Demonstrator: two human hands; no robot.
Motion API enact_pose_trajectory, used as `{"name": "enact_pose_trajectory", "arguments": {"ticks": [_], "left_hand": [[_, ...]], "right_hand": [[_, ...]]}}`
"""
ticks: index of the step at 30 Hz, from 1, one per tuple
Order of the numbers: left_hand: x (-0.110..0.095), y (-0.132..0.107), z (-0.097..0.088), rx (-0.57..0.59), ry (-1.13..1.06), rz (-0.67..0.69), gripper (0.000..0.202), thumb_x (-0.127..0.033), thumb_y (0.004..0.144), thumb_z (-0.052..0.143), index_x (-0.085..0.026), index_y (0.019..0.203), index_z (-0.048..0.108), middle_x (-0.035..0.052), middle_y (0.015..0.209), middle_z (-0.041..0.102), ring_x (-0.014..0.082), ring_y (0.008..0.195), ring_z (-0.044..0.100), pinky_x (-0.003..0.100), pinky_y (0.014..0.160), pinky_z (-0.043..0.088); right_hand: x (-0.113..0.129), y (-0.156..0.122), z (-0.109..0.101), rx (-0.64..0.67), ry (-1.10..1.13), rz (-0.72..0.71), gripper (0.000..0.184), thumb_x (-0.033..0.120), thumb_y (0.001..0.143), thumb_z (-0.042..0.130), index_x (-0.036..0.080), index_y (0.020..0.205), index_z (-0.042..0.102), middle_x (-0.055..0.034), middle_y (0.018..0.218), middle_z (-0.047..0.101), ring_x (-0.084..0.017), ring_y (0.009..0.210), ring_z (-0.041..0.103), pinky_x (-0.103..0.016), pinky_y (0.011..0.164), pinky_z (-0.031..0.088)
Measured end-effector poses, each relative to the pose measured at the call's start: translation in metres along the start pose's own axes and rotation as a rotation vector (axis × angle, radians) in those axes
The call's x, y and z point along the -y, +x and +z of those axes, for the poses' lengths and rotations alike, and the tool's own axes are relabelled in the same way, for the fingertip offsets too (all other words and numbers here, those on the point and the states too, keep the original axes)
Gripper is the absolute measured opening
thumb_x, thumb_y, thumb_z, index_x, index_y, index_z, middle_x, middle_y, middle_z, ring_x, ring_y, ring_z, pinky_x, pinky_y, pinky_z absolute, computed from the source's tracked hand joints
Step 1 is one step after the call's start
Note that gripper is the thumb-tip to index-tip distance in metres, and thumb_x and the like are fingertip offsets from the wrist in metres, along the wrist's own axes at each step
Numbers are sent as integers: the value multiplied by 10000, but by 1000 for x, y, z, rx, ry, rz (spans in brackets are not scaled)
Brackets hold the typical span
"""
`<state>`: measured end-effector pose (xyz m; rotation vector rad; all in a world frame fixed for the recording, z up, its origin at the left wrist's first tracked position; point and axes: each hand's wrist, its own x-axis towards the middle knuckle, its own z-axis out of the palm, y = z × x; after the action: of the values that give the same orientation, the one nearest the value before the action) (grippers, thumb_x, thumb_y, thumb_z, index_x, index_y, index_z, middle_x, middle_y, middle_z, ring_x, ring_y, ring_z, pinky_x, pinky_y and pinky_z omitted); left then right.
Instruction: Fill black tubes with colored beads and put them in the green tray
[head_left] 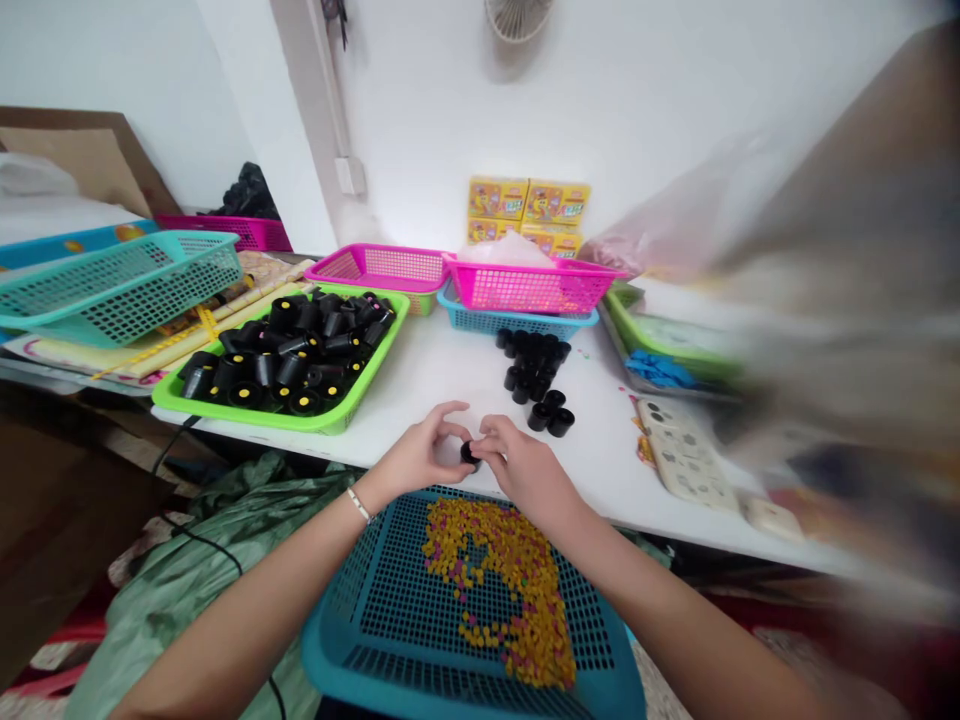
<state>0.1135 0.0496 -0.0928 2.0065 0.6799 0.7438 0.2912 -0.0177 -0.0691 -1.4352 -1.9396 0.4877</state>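
Observation:
My left hand point(421, 447) and my right hand point(517, 462) meet over the front edge of the white table point(450, 375). Both pinch a small black cylinder point(469, 453) between their fingertips. Just below them a blue mesh basket point(390, 600) rests near my lap, holding a heap of small yellow pieces point(502, 580) mixed with a few pink ones. A loose cluster of black cylinders point(536, 375) stands on the table beyond my right hand. A green tray point(341, 410) to the left is filled with black cylinders that have yellow centres point(289, 350).
Pink baskets point(525, 285) and a blue one sit at the back, with yellow boxes point(525, 205) against the wall. A teal basket point(112, 285) lies at far left. A green tray point(660, 340) and a phone point(682, 455) are at right, where the view is badly blurred.

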Motion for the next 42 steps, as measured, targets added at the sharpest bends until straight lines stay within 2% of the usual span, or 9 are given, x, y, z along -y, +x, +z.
{"name": "enact_pose_trajectory", "arguments": {"ticks": [7,14,20,25,27,31,34,37,42], "left_hand": [[-3,0,0,-9,-21,-9,779,-225,674,724,-223,1329,301,62,991,682,192,911,630,343,857,452],[-5,1,-1,0,-23,5,756,-233,663,735,-219,1305,336,39,940,687,192,907,635,347,888,438],[-3,0,-3,16,-46,7,765,-173,635,736,-215,1293,348,55,971,683,199,944,633,335,870,447],[-2,0,-1,-2,-39,15,741,-204,660,735,-215,1295,355,48,954,680,196,943,634,360,911,439],[-2,0,-1,-2,-35,22,743,-196,659,734,-216,1298,355,46,953,677,194,951,631,358,915,439],[-1,-1,-1,6,-33,37,716,-187,666,720,-213,1286,363,52,972,675,191,943,633,351,895,452],[-1,-1,-2,4,-26,34,718,-206,664,726,-214,1287,368,56,984,673,189,929,637,349,882,458],[-1,-1,-3,6,-15,52,692,-207,668,724,-211,1275,390,53,979,678,186,927,640,341,885,454],[-1,-2,1,-9,3,79,642,-189,669,711,-185,1246,432,54,978,686,180,937,637,338,909,449]], "right_hand": [[-8,-7,9,10,-61,-159,501,-11,782,356,236,1205,462,-69,1016,620,-180,917,614,-367,810,509],[-5,-8,12,62,-108,-271,393,12,778,345,145,1123,479,-148,1065,599,-246,1044,541,-438,840,485],[-11,-14,21,42,-132,-284,312,31,799,346,170,976,561,-115,1034,613,-230,1039,546,-441,908,466],[-5,-15,0,-161,9,-123,279,143,916,351,210,1139,506,-94,1080,618,-211,1015,592,-414,875,507],[-4,-16,-5,-195,-67,-155,294,169,930,367,223,1184,504,-100,1143,598,-235,1092,550,-468,936,470],[-17,-23,9,-71,-205,-362,393,73,886,388,190,1237,521,-111,1201,579,-249,1185,475,-504,1008,426],[-33,-26,26,-171,-186,-422,471,10,861,345,179,1272,501,-118,1195,586,-239,1228,448,-492,985,464],[-39,-23,37,-245,-147,-429,456,4,869,324,186,1231,532,-113,1134,606,-223,1218,469,-469,957,494],[-28,-13,32,-200,-56,-322,314,123,921,337,162,1042,624,-135,1099,615,-230,1153,527,-464,964,477]]}}
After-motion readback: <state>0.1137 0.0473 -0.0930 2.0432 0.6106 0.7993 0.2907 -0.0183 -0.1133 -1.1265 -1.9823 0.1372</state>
